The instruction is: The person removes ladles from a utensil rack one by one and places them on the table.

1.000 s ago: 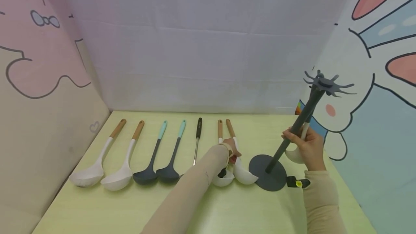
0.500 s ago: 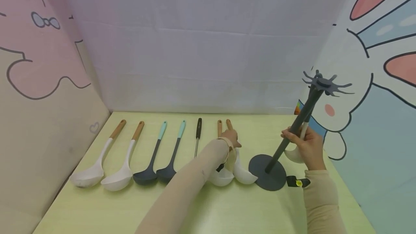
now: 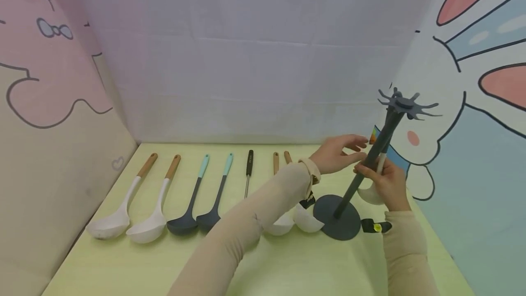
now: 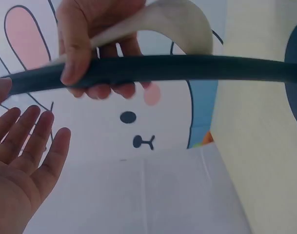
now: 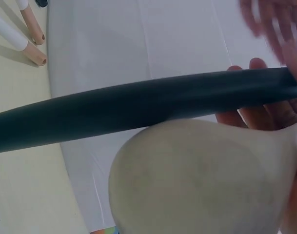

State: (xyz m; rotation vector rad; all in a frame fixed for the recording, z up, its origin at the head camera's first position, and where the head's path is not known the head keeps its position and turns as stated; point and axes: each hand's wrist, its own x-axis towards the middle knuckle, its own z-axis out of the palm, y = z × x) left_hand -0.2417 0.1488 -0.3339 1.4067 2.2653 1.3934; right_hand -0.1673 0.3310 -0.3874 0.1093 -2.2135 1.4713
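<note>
My right hand (image 3: 390, 188) grips the post of a dark grey utensil stand (image 3: 383, 137), thumb across the front and fingers behind. A white ladle (image 3: 371, 194) hangs along the post on that side, its pale handle passing through the right hand. In the right wrist view, the ladle's bowl (image 5: 197, 175) fills the foreground beside the post (image 5: 114, 109). My left hand (image 3: 334, 154) is just left of the post, fingers spread and holding nothing. The left wrist view shows its palm (image 4: 11, 190) facing the post, with the thumb tip right at it.
Left of the stand's round base (image 3: 337, 223) lie two white ladles (image 3: 307, 220), partly behind the left forearm. Further left are a black-handled tool (image 3: 249, 163), two dark ladles with mint handles (image 3: 182, 224) and two more white ladles (image 3: 108, 224). A patterned cloth wall stands right.
My left hand has left the handle of a white ladle in the row and moved right and up to the stand's post, fingers spreading. The right hand keeps its grip.
</note>
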